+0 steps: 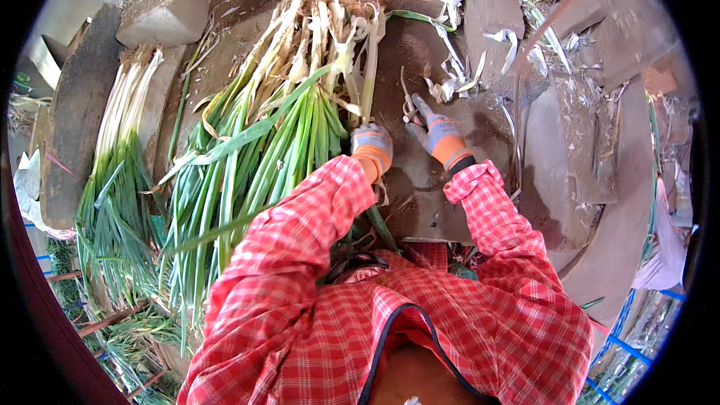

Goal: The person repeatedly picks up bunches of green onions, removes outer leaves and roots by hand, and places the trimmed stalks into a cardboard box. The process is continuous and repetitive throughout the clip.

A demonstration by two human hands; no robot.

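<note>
My left hand (372,145), in a grey and orange work glove, is closed around a single pale green onion stalk (371,64), which stretches away from me with its root end at the far side. Right of it, my gloved right hand (439,132) grips a small, thin metal hand tool (409,102); its exact kind is unclear. The tool points away from me, apart from the stalk. Beside my left hand lies a large heap of green onions (270,118), roots at the far end and green leaves towards me. One broad leaf crosses over the heap.
A trimmed bunch of green onions (126,107) lies at the left beside a dark wooden board (79,118). A block (163,14) stands behind it. Peeled skins (450,87) litter the brown work surface (419,197); more scraps lie on boards (590,124) at the right.
</note>
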